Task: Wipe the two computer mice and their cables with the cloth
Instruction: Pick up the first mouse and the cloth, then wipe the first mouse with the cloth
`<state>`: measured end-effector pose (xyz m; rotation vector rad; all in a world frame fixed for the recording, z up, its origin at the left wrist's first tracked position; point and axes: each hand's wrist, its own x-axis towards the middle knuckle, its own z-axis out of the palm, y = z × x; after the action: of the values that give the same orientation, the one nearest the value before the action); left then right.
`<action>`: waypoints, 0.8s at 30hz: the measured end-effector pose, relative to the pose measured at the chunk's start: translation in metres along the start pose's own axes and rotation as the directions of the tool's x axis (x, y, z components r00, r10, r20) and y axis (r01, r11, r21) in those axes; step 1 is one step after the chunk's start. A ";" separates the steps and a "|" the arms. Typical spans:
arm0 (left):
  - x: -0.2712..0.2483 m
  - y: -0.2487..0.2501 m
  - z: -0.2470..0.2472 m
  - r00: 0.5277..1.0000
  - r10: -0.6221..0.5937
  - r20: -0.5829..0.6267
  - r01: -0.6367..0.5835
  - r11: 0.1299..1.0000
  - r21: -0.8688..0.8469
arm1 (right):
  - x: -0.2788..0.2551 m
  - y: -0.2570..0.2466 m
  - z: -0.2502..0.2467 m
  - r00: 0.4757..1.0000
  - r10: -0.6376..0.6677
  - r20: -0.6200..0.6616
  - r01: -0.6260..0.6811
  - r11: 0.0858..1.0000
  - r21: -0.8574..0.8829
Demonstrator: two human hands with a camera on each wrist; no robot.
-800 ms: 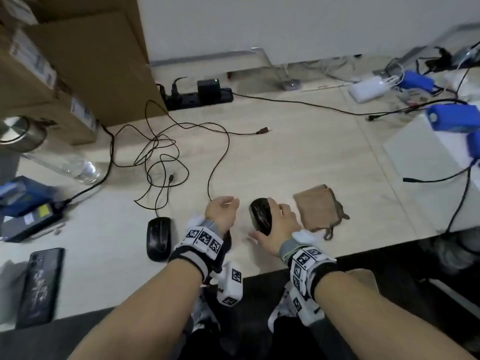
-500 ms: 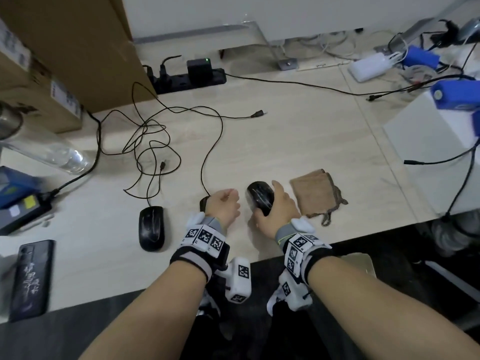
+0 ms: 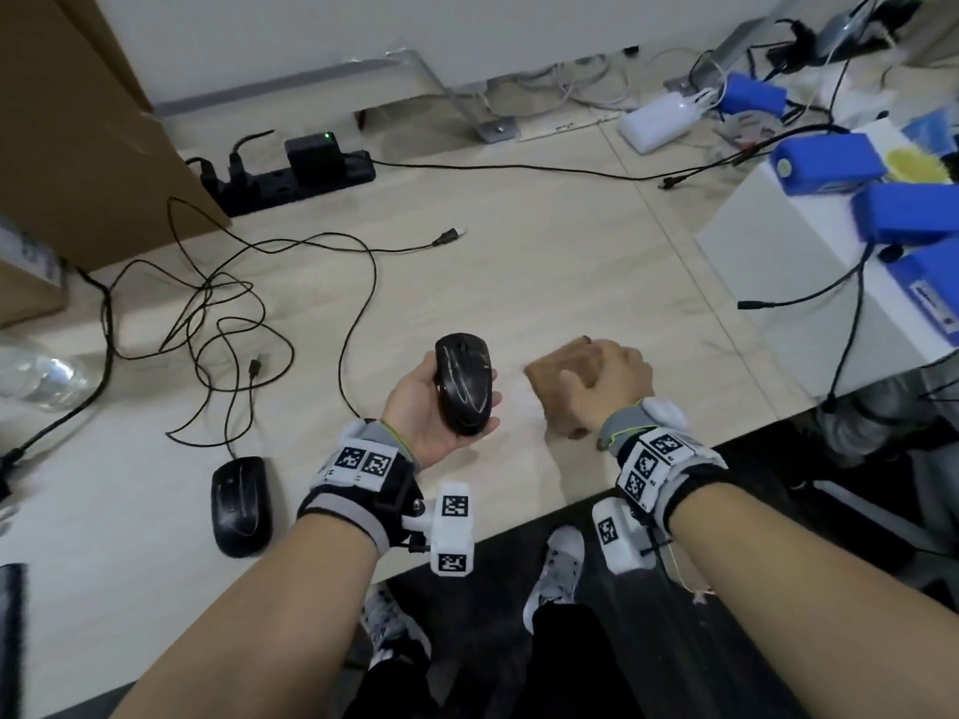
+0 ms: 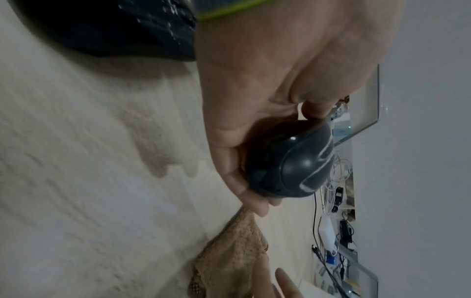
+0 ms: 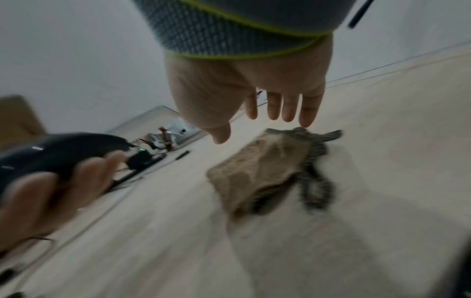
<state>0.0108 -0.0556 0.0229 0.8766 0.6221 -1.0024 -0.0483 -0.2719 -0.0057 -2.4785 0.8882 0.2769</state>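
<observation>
My left hand (image 3: 415,409) lies palm up and grips a black mouse (image 3: 463,389), lifted just above the wooden table (image 3: 545,262). The same mouse (image 4: 293,161) shows white smears in the left wrist view. Its cable (image 3: 358,303) runs back to a tangle (image 3: 218,324). A second black mouse (image 3: 241,505) sits on the table to the left. My right hand (image 3: 597,381) hovers over the brown cloth (image 5: 257,173) with straight fingers (image 5: 288,108); it hides most of the cloth in the head view. The cloth (image 4: 237,242) lies flat beside the held mouse.
A black power strip (image 3: 290,179) and a cardboard box (image 3: 78,121) stand at the back left. A clear bottle (image 3: 36,376) lies at the left edge. Blue packs (image 3: 830,163) with loose cables sit on a white box at the right. The table's front edge (image 3: 519,526) is near my wrists.
The mouse went from my right hand into my left, which turned palm up and lifted it. My right hand let go and moved right over the cloth.
</observation>
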 end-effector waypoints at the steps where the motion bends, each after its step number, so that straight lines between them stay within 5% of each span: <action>1: 0.002 -0.002 0.001 1.000 -0.006 0.000 0.006 1.000 0.022 | 0.001 0.008 -0.002 0.998 0.061 0.033 -0.059 0.997 -0.040; 6: 0.007 -0.013 0.013 0.999 -0.033 -0.008 0.033 0.997 0.067 | 0.007 0.025 -0.001 0.983 0.153 0.104 -0.144 0.985 -0.096; 9: 0.004 -0.010 0.012 0.999 -0.011 -0.041 0.015 0.996 0.088 | 0.014 0.017 0.003 0.941 0.249 0.228 -0.292 0.940 0.180; 11: 0.000 -0.001 0.010 0.997 0.037 -0.075 -0.029 0.994 0.105 | 0.010 0.001 -0.001 0.937 0.196 0.290 -0.301 0.874 0.381; 15: -0.015 0.025 0.010 0.987 0.109 -0.116 -0.090 0.984 0.153 | -0.005 -0.057 -0.023 0.993 -0.042 0.114 -0.038 0.786 0.618; 17: -0.025 0.033 0.013 0.980 0.154 -0.127 -0.132 0.977 0.165 | -0.019 -0.088 -0.037 0.978 -0.208 -0.025 0.177 0.755 0.632; 20: -0.040 0.049 0.019 0.956 0.266 -0.123 -0.245 0.956 0.159 | -0.051 -0.129 -0.049 0.834 -0.539 -0.116 0.509 0.671 0.539; 23: -0.065 0.076 0.022 0.915 0.393 -0.093 -0.382 0.917 0.117 | -0.084 -0.156 -0.045 0.556 -0.813 -0.172 0.790 0.452 0.415; 24: -0.069 0.083 0.023 0.904 0.416 -0.095 -0.410 0.909 0.080 | -0.087 -0.157 -0.042 0.523 -0.832 -0.187 0.822 0.433 0.371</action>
<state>0.0581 -0.0226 0.1165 1.0681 0.4721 -0.5921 -0.0130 -0.1411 0.1196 -2.1576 -0.3690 -0.2271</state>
